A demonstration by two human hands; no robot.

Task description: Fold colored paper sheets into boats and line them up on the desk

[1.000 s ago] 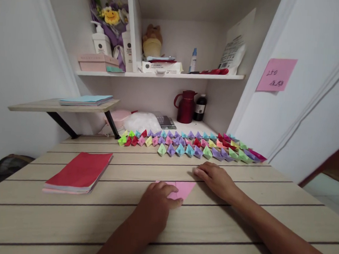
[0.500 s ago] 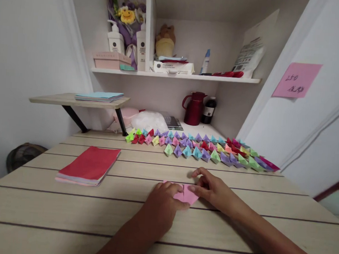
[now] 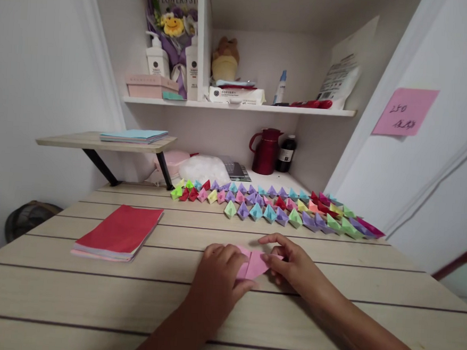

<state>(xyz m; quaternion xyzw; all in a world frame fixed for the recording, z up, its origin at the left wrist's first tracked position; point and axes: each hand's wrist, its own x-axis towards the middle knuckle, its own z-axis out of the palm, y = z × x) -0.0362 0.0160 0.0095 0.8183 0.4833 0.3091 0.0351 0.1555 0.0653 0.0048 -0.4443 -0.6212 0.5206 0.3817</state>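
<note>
A piece of folded pink paper (image 3: 256, 264) lies low over the wooden tabletop between my two hands. A crease or fold edge runs down its middle. My left hand (image 3: 221, 270) covers its left part, fingers curled over the top and thumb along the near edge, gripping it. With the thumb on top and the other fingers partly hidden underneath, my right hand (image 3: 287, 259) pinches the paper's right corner. The right index finger stretches out above, off the paper. Beyond the hands stand rows of small folded paper boats (image 3: 269, 214) in many colours.
On the left of the table (image 3: 89, 298) lies a stack of paper with a red top sheet (image 3: 121, 228). A small raised shelf (image 3: 70, 138) carries blue-topped paper (image 3: 134, 135). A dark red jug (image 3: 266, 151) and a dark bottle (image 3: 286, 153) stand behind the boats.
My right hand has pinched the paper's right corner, which now stretches further right as a point. My left thumb has shifted slightly off the paper's near edge. The view has tilted a little.
</note>
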